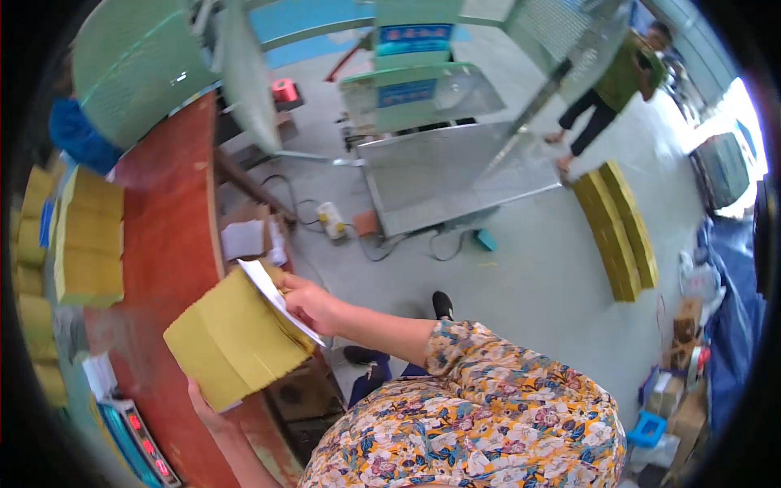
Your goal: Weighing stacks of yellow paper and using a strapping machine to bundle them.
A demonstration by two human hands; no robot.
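Observation:
A thick stack of yellow paper [232, 337] with ragged edges is held tilted above the red-brown table [167, 211]. My left hand [207, 408] supports its lower left corner, the fingers partly hidden beneath. At the right end, my right hand [311, 305] is closed on the stack and on a white sheet [265, 286] lying along that end. A small bit of white also shows under the stack's lower edge.
More yellow paper stacks [91, 244] stand at the table's left. A device with a red lit display [148, 447] is at lower left. Ahead are a metal-topped machine [455, 175] and a power strip [330, 220]. Yellow bundles [614, 232] lie right; a person [614, 81] stands beyond.

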